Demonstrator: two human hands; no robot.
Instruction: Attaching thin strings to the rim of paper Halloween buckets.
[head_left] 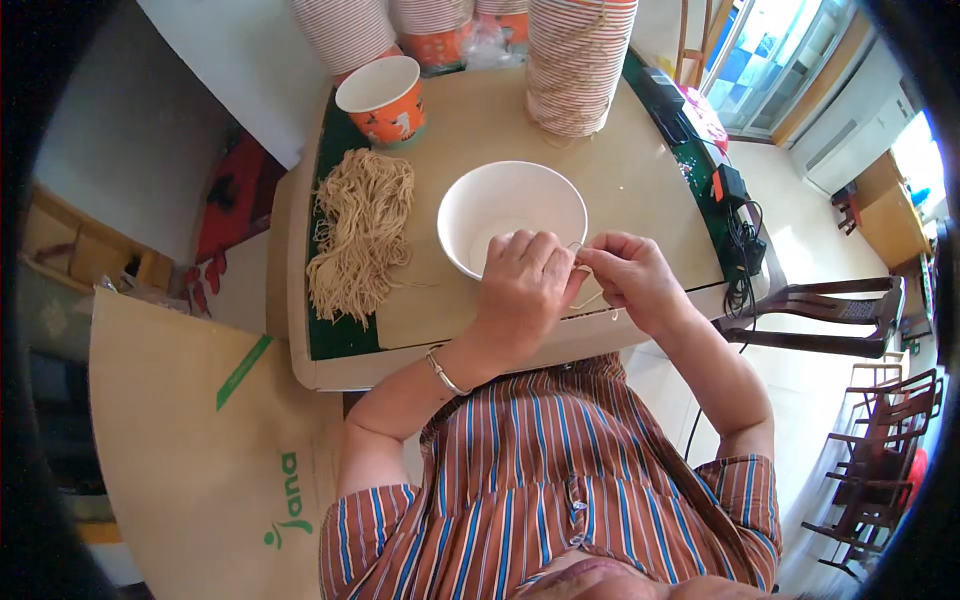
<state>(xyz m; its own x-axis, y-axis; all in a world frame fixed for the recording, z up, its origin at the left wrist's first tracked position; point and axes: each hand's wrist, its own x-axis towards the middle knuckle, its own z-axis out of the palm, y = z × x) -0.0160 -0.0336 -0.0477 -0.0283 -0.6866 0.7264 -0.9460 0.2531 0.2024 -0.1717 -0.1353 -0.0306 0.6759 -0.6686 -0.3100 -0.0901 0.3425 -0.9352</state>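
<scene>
A white-lined paper bucket [510,190] stands in front of me on the table, its mouth facing up. At the right of its near rim my left hand [525,285] is closed, fingers bent, pinching a thin beige string. My right hand [635,280] meets it there, thumb and forefinger pressed together on the same string [590,300]. A loose end of it hangs below the fingertips. Whether the string passes through the bucket's wall is hidden by my fingers. Left of the bucket lies a heap of cut beige strings [360,230].
An orange printed paper bucket [385,105] stands behind the string heap. Tall nested stacks of buckets rise at the back, one stack [575,70] with strings hanging from it. Black adapters and cables [740,240] lie along the right edge. A large cardboard sheet [200,430] leans at left; a chair [820,315] stands at right.
</scene>
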